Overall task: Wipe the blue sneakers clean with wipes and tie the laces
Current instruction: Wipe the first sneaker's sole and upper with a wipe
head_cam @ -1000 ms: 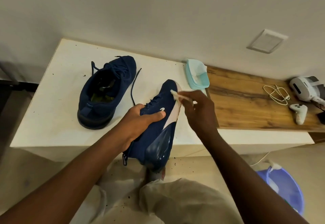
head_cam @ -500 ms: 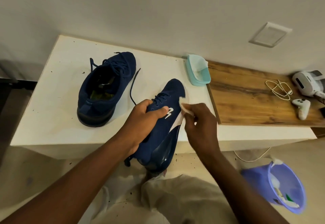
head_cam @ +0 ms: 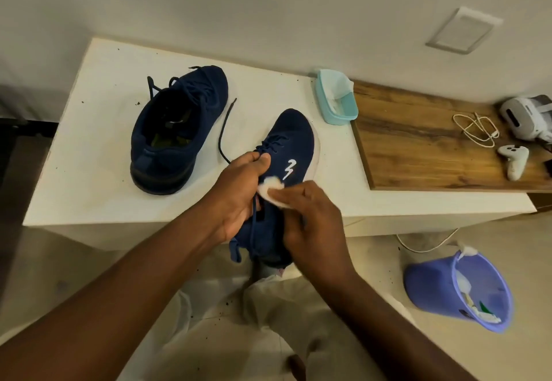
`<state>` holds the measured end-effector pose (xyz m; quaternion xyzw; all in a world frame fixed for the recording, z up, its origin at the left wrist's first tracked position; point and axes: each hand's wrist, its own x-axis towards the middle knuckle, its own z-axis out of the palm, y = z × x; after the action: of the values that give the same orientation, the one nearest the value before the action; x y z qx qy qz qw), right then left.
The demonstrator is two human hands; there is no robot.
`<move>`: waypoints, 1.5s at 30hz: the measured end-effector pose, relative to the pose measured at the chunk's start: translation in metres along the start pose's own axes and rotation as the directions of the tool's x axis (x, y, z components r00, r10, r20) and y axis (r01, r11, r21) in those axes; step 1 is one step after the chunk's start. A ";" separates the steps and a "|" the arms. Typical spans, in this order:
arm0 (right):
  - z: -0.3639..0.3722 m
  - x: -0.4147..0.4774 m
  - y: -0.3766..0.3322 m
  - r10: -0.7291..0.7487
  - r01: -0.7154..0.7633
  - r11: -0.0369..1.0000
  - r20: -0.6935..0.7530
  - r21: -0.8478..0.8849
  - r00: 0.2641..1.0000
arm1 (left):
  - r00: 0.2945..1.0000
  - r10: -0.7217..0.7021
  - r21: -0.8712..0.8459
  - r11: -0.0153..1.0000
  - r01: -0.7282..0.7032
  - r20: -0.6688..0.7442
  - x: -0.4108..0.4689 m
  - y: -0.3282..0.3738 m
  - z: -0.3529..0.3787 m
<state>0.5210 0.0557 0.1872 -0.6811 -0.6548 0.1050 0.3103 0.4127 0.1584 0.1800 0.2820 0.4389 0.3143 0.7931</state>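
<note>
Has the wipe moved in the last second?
Yes. The wipe in the right hand slid along the sneaker, from beside the teal tub toward the front edge of the table.

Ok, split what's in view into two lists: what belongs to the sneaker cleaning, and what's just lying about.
Job in hand:
held sneaker, gripped by the left hand
wipe, pressed on it by the right hand
second sneaker on the white table
teal wipes tub
purple bin with white scraps

Lying about, on the wooden top:
white cable
controller
headset
</note>
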 end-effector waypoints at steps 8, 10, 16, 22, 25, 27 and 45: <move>-0.014 0.012 0.029 0.114 -0.112 0.993 -0.076 0.026 0.991 | 0.996 -0.014 0.086 0.996 0.006 0.092 -0.007 0.003 0.002; -0.013 0.016 0.026 0.172 -0.168 0.984 -0.079 0.059 0.982 | 0.987 -0.038 0.202 0.979 0.007 0.154 -0.010 0.002 0.001; -0.008 -0.040 -0.010 -0.097 0.099 0.995 0.118 -0.017 0.988 | 0.995 -0.004 0.204 0.979 -0.015 0.096 -0.005 0.003 -0.007; -0.005 0.026 0.012 0.166 -0.168 0.983 -0.034 -0.078 0.986 | 0.994 -0.085 0.139 0.987 0.075 0.069 -0.008 0.007 -0.006; 0.000 0.014 -0.010 -0.035 0.057 0.991 0.181 -0.120 0.983 | 0.995 -0.099 0.099 0.990 0.096 0.016 -0.007 0.009 -0.011; -0.007 -0.009 -0.015 -0.143 0.195 0.963 0.261 -0.185 0.955 | 0.994 -0.108 0.040 0.993 0.108 0.007 -0.005 0.011 -0.012; -0.014 0.090 0.058 0.254 -0.197 0.956 0.279 -0.216 0.926 | 0.986 0.096 0.262 0.956 -0.130 0.139 -0.005 -0.007 0.009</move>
<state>0.5882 0.1411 0.1897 -0.7535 -0.6185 0.1828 0.1276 0.4201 0.1487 0.1820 0.4313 0.4103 0.2780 0.7539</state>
